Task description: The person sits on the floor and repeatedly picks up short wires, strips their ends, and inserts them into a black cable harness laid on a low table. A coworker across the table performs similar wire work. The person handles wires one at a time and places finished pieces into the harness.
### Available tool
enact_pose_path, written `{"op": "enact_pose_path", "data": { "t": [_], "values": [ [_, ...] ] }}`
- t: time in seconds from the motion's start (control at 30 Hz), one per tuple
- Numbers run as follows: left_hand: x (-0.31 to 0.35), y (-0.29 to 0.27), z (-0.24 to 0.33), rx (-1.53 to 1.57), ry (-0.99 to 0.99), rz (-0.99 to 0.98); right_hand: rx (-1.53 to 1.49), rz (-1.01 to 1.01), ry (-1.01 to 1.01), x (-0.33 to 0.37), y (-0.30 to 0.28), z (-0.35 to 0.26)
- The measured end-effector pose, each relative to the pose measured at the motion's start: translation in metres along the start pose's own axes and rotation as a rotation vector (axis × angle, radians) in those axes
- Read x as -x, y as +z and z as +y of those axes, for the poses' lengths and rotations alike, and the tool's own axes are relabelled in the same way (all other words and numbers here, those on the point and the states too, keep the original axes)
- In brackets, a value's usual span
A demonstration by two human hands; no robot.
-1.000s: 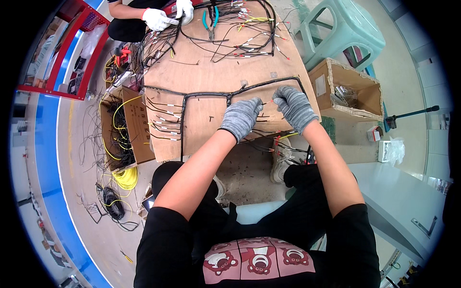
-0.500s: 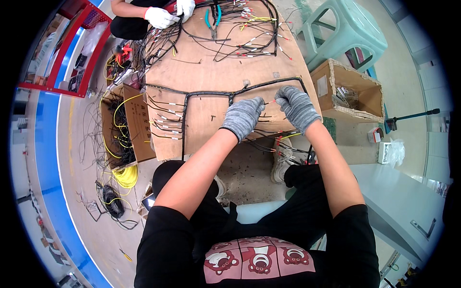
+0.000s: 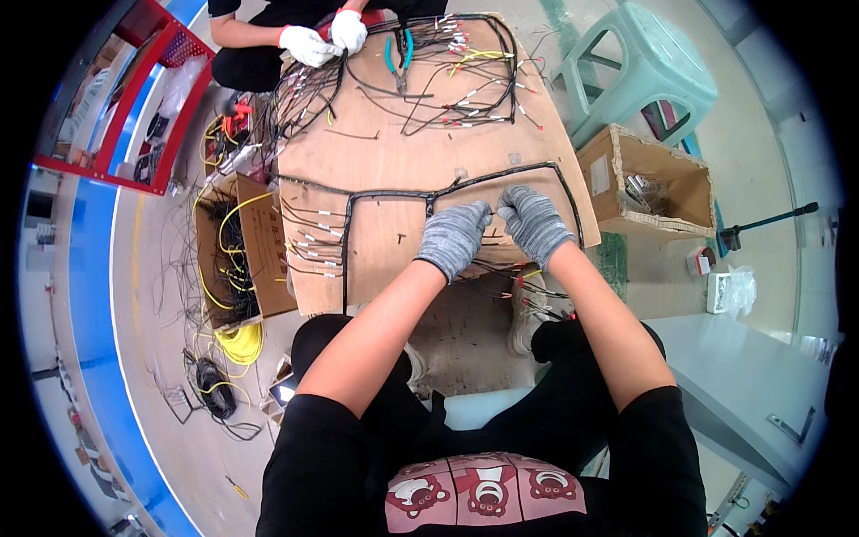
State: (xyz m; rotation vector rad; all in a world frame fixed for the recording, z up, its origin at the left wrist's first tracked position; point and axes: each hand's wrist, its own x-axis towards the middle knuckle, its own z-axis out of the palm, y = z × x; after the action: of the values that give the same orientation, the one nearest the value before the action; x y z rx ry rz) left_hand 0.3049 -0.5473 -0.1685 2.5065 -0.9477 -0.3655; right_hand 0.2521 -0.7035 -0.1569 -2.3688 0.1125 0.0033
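A black-taped wire harness point(image 3: 391, 194) lies across the near half of the wooden board, its branches ending in thin wires with white labels and red tips. My left hand point(image 3: 454, 239), in a grey knit glove, is pinched over the harness's middle branch; a thin wire point(image 3: 491, 212) shows at its fingertips. Close on its right, my right hand point(image 3: 534, 224), in a matching glove, has its fingers closed beside the same wire. What its fingertips hold is hidden. Other loose wire ends point(image 3: 497, 242) stick out below the hands.
Across the board point(image 3: 358, 152), a co-worker's white-gloved hands point(image 3: 324, 41) hold a second wire bundle point(image 3: 309, 94), near teal-handled pliers point(image 3: 400, 61). A wire-filled carton point(image 3: 259, 242) stands left; another carton point(image 3: 667, 179) and a pale green stool point(image 3: 658, 58) stand right.
My right hand has moved left, closing the gap to my left hand. The red wire tip between them is now mostly covered. The whole view has shifted slightly.
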Motion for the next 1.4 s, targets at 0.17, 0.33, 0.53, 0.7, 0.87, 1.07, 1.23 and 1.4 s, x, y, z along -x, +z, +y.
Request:
{"op": "enact_pose_path", "data": {
  "t": [0.17,0.33,0.53,0.7,0.87,1.07,1.23,1.4],
  "values": [
    [0.001,0.000,-0.001,0.134,-0.029,0.050,-0.305,0.092,0.125,0.008,-0.022,-0.001],
    [0.016,0.006,-0.005,0.920,-0.167,0.255,-0.390,0.162,0.123,0.020,-0.058,-0.014],
    [0.068,-0.017,0.051,1.530,-0.580,-0.021,-0.211,0.029,-0.114,0.067,-0.019,-0.057],
    [0.086,-0.009,0.067,1.457,-0.682,-0.090,-0.033,-0.147,-0.007,0.086,-0.019,-0.069],
    [0.081,-0.010,0.081,1.469,-0.551,0.033,0.001,-0.120,0.006,0.083,-0.021,-0.064],
    [0.068,-0.001,0.061,1.583,-0.498,-0.037,-0.326,-0.046,-0.046,0.075,-0.025,-0.045],
    [0.046,-0.021,0.046,1.293,-0.368,0.026,-0.808,-0.193,0.237,0.058,-0.050,-0.028],
    [0.024,-0.038,0.019,0.994,-0.386,-0.208,-0.760,-0.011,0.303,0.042,-0.037,0.022]
  ]
}}
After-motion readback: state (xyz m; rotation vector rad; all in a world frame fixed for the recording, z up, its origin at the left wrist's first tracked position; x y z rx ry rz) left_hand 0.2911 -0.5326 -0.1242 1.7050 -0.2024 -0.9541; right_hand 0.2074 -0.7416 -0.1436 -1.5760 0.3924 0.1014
